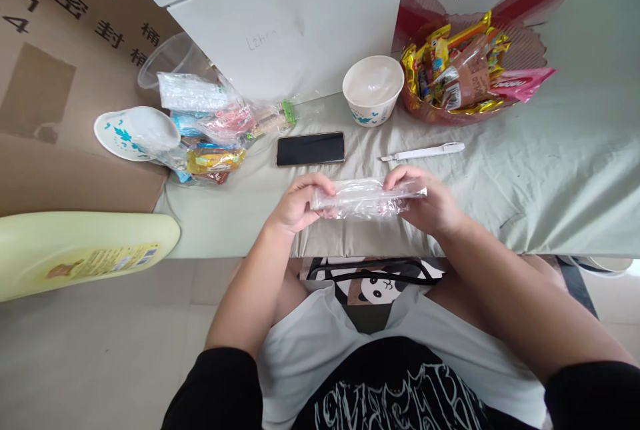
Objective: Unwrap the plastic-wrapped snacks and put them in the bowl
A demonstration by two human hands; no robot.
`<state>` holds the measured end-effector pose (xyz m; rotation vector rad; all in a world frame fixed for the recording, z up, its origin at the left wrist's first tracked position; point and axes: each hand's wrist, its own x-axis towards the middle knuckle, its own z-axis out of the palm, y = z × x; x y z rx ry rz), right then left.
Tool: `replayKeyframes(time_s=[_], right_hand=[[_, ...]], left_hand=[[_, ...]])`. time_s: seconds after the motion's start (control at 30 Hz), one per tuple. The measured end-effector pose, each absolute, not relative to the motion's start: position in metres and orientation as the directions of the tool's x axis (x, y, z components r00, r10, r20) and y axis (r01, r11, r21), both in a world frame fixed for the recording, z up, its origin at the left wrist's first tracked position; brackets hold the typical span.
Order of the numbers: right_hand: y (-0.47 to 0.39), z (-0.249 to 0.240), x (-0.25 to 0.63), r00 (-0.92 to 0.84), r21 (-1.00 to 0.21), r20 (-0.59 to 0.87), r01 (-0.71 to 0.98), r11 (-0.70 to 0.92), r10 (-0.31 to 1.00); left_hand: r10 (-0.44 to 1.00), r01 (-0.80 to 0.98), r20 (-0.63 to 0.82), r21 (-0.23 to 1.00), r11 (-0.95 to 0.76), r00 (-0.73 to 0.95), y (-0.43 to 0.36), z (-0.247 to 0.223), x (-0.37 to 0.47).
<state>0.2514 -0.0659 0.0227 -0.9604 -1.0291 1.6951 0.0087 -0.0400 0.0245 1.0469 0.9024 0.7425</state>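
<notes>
Worktop [560, 170], cloth-covered: the clear plastic packet [363, 203] is held over its near part. Judged light, thin and slippery, prone to crumple; hold is best taken at both ends. Left hand [299, 203] pinches one end, right hand [431, 207] the other. Beyond, untouched, lie a phone [311, 149] and a white cutter [425, 151].

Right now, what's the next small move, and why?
I'd probably ease the left hand and right hand slightly apart to smooth the clear plastic wrap: they grip it near opposite ends, and it looks crumpled between them.
</notes>
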Motion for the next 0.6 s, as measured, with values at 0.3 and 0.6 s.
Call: replayKeyframes(time_s=[0.3,0.6], right_hand=[[-0.069,0.011,0.248,-0.043,-0.893,-0.002,0.450,0.017,0.999],[-0.075,0.021,0.245,-0.305,-0.954,0.234,0.111,0.279,0.923]], left_hand=[[0.985,0.529,0.113,0.832,-0.167,0.133,-0.042,0.007,0.009],[0.926,0.383,0.149,0.878,-0.286,0.348,-0.071,0.017,0.055]])
